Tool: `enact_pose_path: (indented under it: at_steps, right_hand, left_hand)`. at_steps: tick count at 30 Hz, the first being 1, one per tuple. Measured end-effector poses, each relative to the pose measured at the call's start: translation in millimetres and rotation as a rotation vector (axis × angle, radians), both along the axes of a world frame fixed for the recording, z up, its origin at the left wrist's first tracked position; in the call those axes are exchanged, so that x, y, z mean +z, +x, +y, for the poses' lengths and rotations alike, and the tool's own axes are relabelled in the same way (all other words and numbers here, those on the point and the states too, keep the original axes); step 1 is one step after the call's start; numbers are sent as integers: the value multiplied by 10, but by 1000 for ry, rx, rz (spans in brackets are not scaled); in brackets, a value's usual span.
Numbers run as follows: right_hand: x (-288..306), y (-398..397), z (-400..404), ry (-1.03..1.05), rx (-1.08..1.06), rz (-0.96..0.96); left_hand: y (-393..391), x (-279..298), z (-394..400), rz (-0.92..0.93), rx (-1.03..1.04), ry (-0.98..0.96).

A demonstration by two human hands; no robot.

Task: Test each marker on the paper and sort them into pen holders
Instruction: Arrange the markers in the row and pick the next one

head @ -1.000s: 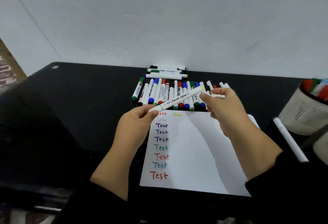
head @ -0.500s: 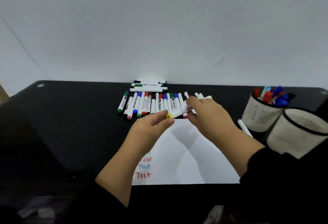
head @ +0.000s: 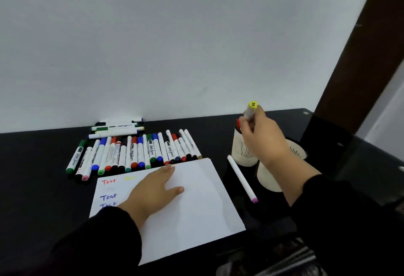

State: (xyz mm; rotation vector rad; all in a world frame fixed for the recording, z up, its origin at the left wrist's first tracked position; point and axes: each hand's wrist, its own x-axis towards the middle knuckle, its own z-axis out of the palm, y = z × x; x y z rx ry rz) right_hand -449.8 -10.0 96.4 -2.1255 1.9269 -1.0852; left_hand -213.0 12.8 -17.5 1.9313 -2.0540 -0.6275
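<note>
Black desk (head: 43, 188): right hand (head: 262, 138) grips yellow-capped marker (head: 251, 110) upright over pen holder (head: 241, 151).

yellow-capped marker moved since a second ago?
Yes. The yellow-capped marker went from above the paper's top edge rightward; the right hand now holds it over the pen holder.

A sheet of paper (head: 196, 199) lies on the worktop (head: 43, 188) toward its near edge, with the left hand (head: 153, 190) flat on it. Behind the paper, toward the far edge, a row of markers (head: 135, 153) lies side by side — a few more markers (head: 115, 128) lie crosswise behind that row, against the wall. Right of the paper lies a single marker (head: 241, 178). Beyond it two pen holders (head: 242, 151) stand together toward the right edge — the right hand (head: 262, 135) holds an upright marker (head: 250, 110) over the farther one.
</note>
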Motion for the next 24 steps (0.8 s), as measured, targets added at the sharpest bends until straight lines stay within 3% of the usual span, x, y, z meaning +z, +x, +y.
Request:
enact_pose_path:
  at_steps: [16, 24]
  right_hand:
    - [-136, -250, -511, 221, -127, 28]
    - [-82, -233, -529, 160, -62, 44]
  left_hand:
    - [37, -241, -90, -11, 41, -47]
    - [27, -239, -101, -9, 62, -36]
